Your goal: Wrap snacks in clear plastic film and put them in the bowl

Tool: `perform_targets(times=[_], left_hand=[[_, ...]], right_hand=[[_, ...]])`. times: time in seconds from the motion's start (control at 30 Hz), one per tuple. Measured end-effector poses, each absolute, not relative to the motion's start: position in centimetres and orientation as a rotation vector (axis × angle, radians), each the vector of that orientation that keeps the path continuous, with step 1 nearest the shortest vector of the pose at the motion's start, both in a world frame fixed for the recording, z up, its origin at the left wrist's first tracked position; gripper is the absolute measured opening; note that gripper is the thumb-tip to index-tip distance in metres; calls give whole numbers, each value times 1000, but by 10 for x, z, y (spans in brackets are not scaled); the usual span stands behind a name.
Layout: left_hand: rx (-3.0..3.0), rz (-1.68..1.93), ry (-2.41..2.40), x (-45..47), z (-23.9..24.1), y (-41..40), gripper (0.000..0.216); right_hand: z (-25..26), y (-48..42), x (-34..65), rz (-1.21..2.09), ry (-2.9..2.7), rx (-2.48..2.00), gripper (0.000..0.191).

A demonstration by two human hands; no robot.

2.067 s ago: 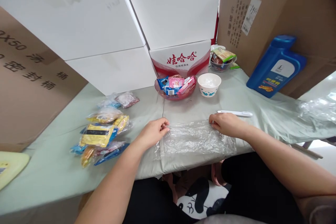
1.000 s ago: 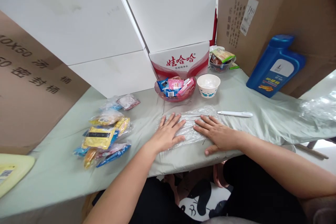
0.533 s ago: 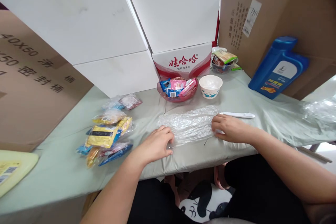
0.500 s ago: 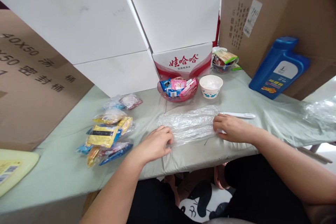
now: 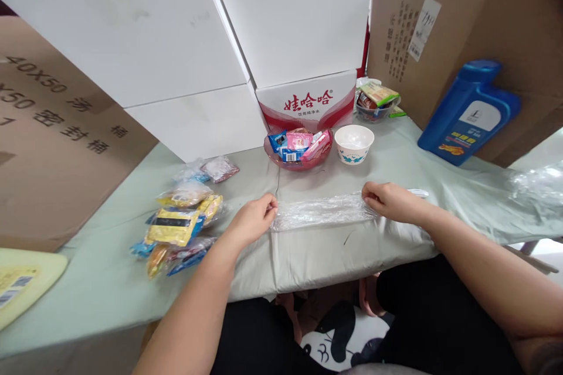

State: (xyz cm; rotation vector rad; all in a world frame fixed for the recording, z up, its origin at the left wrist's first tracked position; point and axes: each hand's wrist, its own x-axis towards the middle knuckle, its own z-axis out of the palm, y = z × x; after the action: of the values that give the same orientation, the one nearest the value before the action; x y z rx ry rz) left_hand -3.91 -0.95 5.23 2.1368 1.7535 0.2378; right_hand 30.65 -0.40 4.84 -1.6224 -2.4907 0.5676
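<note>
A strip of clear crinkled plastic wrap (image 5: 321, 212) stretches between my two hands, over the front part of the covered table. My left hand (image 5: 255, 215) pinches its left end, fingers closed. At the other end my right hand (image 5: 387, 201) grips the wrap between thumb and fingers. Behind my right hand lies a white slim tool (image 5: 419, 193), mostly covered by the hand, so its kind is hidden. Just beyond the wrap stand a pink glass bowl (image 5: 294, 165) of wrapped snacks and a white paper bowl (image 5: 354, 152) with a blue pattern.
Several packaged snacks (image 5: 176, 227) lie in a heap on the left. A blue bottle (image 5: 470, 114) stands at the right by a cardboard box (image 5: 426, 82). White boxes (image 5: 294, 29) wall off the back. A pale yellow bottle (image 5: 30, 281) is at the left edge.
The near edge of the wrap has come up and away from me, leaving a narrower strip. Both hands have moved slightly away from me and now pinch its ends.
</note>
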Motion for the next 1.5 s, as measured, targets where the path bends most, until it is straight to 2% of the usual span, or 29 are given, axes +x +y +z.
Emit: perform_targets(times=[0.23,0.33,0.4,0.5,0.57,0.63,0.73,0.9,1.0,1.1,1.17,1.2,1.27,1.3,1.43,1.5], left_hand=[[2225,-53,2095,-27,40,1,22],[2331,46,2264,-27,45,-5,28],[2461,200,2286,-22,48,-13,30],[2653,219,1872,-8,51,-27,39],[2615,12,1564,0,48,-35,56],[2476,-195,1462,4,45,-39,74],[2353,-271,1502,-1,40,-38,78],[2477,-150,1612,-2,40,-39,61],[2596,23,1622,16,41,-50,51],[2665,285,1460,38,40,-65,53],[2699,451,1335,48,37,-73,53],[2713,508,1276,52,35,-77,44],[2720,555,1153,56,31,-83,20],[2697,563,1081,57,30,-85,16],[2400,692,866,57,36,-90,20],[2193,790,933,54,41,-90,14]], right_hand=[[27,2,289,155,-2469,-1918,24],[28,0,289,-10,-2400,-1858,29],[28,-3,287,-46,-2421,-1612,35],[20,-11,278,107,-2636,-1133,56],[13,-14,272,255,-2788,-960,75],[7,-14,271,334,-2864,-967,84],[8,-7,283,285,-2807,-1141,74],[23,1,306,183,-2716,-1167,28],[37,-9,300,118,-2707,-1171,24],[56,-31,286,130,-2674,-1018,15],[70,-48,278,294,-2654,-857,9],[76,-54,276,429,-2642,-780,11],[82,-61,275,724,-2567,-663,28],[82,-60,276,855,-2505,-629,40],[62,-44,281,1327,-2332,-524,91],[49,-38,279,1469,-2365,-538,109]])
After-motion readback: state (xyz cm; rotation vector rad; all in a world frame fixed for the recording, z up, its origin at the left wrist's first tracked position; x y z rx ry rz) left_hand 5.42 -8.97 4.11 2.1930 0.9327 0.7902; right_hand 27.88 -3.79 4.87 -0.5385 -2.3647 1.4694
